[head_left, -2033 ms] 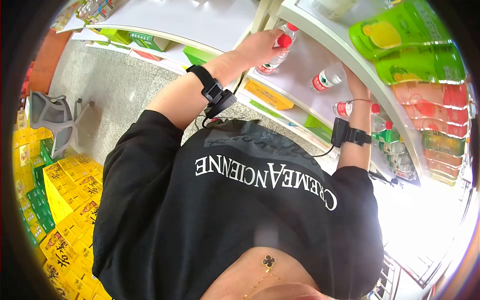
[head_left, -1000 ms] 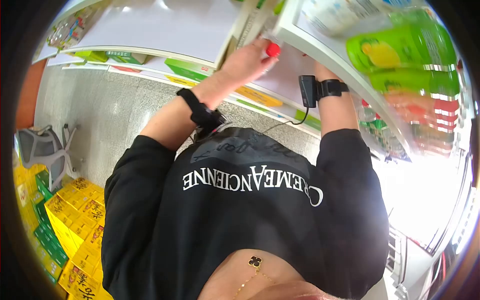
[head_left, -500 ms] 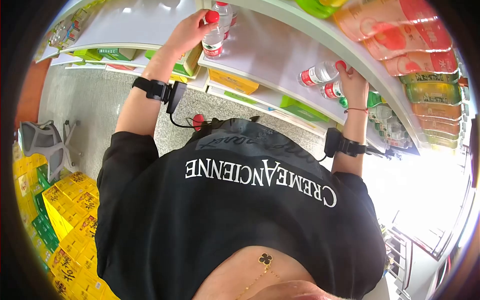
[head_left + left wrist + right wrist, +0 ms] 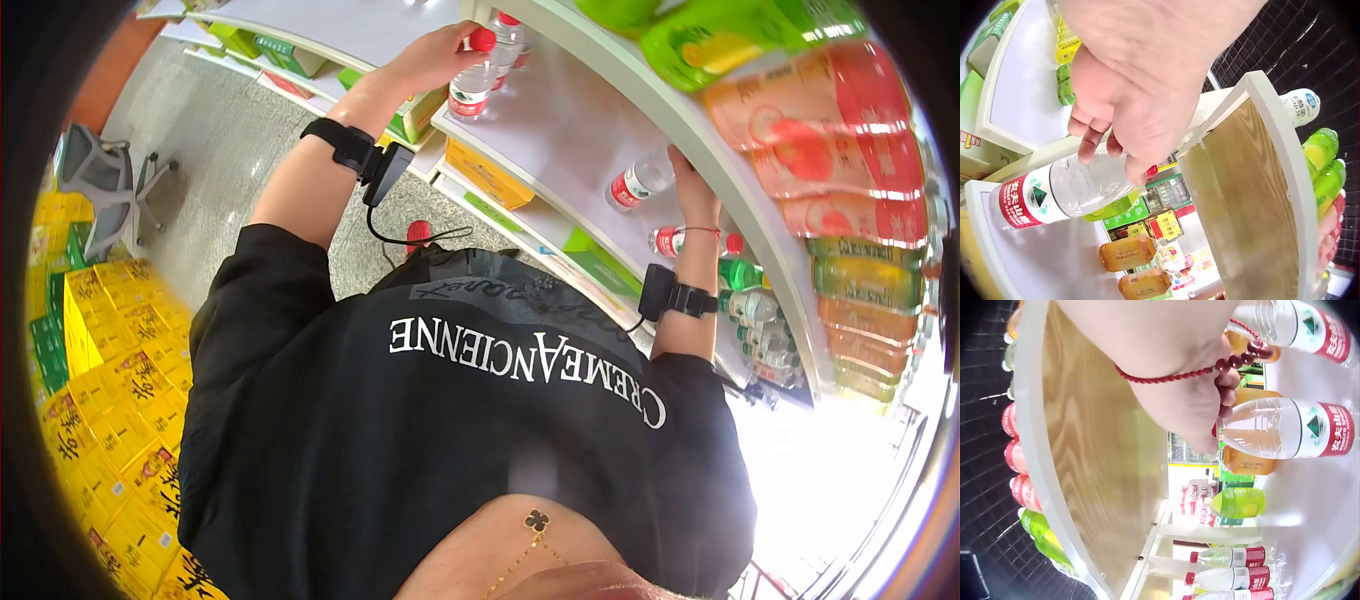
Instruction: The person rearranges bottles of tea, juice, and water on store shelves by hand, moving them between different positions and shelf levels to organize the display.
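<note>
My left hand (image 4: pixel 432 60) (image 4: pixel 1141 94) pinches the red cap of an upright clear water bottle (image 4: pixel 470 92) (image 4: pixel 1085 187) at the left front corner of the white shelf. More red-capped bottles (image 4: pixel 507 42) stand just behind it. At the right, my right hand (image 4: pixel 697 190) reaches under the upper shelf. In the right wrist view, its fingers and thumb (image 4: pixel 1179 406) hold the red cap of another water bottle (image 4: pixel 1285 428), which the head view shows upright (image 4: pixel 638 185), its cap hidden. Another bottle (image 4: pixel 672 241) stands beside that wrist.
An upper shelf's white edge (image 4: pixel 655 95) curves over the right hand, with green and pink drink bottles (image 4: pixel 800 110) on top. Yellow boxes (image 4: pixel 485 172) lie below the bottle shelf. A grey chair (image 4: pixel 105 190) and stacked yellow cartons (image 4: pixel 120 370) stand at the left.
The head view has shifted. My right hand was hidden under the upper shelf a second ago, then showed at a bottle's cap; now its fingertips are hidden again. My left hand stays at its bottle's cap.
</note>
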`<state>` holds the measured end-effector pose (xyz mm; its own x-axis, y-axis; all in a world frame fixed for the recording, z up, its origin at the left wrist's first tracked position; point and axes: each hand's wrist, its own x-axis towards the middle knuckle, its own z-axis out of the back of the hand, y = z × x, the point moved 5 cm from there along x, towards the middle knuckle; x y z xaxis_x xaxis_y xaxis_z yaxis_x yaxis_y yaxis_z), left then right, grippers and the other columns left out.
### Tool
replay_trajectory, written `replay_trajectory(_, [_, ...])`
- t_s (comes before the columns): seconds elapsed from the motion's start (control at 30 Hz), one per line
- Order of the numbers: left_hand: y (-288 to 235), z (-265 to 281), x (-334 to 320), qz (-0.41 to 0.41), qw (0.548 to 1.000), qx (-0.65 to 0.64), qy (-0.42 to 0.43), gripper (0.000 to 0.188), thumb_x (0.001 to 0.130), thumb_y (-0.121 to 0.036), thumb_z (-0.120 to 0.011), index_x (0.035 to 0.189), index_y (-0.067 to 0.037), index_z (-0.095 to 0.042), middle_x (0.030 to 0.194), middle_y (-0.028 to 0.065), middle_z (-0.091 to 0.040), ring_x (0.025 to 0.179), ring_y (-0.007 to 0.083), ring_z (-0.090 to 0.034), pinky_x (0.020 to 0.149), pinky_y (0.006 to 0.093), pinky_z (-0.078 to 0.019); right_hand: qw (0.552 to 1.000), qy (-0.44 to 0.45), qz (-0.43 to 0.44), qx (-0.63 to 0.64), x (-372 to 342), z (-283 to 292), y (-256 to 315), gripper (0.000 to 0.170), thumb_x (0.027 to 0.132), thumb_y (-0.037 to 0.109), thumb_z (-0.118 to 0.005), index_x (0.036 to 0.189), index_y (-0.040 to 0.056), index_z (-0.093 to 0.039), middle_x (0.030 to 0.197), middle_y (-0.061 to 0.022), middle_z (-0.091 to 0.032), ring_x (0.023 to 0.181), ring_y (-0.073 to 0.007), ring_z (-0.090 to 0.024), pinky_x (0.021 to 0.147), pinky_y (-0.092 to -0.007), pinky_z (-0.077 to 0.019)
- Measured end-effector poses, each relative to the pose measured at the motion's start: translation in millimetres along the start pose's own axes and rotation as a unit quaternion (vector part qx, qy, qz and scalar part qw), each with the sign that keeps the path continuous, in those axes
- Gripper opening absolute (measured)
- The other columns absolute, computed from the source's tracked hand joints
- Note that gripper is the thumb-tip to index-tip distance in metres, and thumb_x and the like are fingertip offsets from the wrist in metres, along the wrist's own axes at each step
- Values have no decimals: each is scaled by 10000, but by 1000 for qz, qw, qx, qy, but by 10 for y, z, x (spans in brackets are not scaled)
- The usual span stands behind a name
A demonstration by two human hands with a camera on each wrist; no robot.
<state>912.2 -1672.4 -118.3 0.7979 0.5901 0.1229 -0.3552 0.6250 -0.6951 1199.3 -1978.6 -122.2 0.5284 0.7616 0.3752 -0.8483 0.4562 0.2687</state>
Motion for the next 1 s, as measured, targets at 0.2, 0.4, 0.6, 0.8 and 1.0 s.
replay_trajectory(0.2, [3,9,15,-13,1000,4,4,428,866,-262,-616,1230,-55,-526,1040,160,-626,957,307,-604,827,378,-463,988,-36,124,-86,803,-517,326,348,865,314,-623,1108,65,-626,913,-139,-660,784,-226,-631,758,-355,-495])
replay_trajectory(0.4, [-4,25,-16,-30,1000,-5,-4,383,863,-296,-608,1150,-52,-544,1086,170,-600,978,355,-604,847,424,-473,984,-30,146,-97,1360,-1080,802,331,867,302,-623,1095,63,-629,890,-128,-656,761,-217,-621,736,-350,-492])
replay_trajectory(0.6, [-44,127,-83,-47,998,-45,6,355,877,-276,-601,1135,-40,-538,1068,159,-581,959,347,-602,823,414,-479,984,-20,140,-110,1503,-1409,1030,314,869,290,-622,1082,61,-632,867,-117,-651,737,-207,-611,713,-345,-489])
replay_trajectory(0.8, [-16,91,-75,-48,996,-70,29,375,897,-266,-582,1186,-37,-514,1101,146,-565,964,331,-604,820,402,-481,983,-18,145,-111,1574,-1470,1125,297,870,278,-622,1070,59,-635,844,-106,-647,714,-197,-601,691,-340,-486])
replay_trajectory(1.0, [-30,91,-101,-24,997,-75,8,355,890,-315,-583,1116,-48,-522,1058,154,-578,952,353,-599,801,433,-478,982,-21,155,-105,1481,-1354,1144,280,872,266,-621,1057,57,-638,821,-95,-643,691,-187,-591,668,-334,-482])
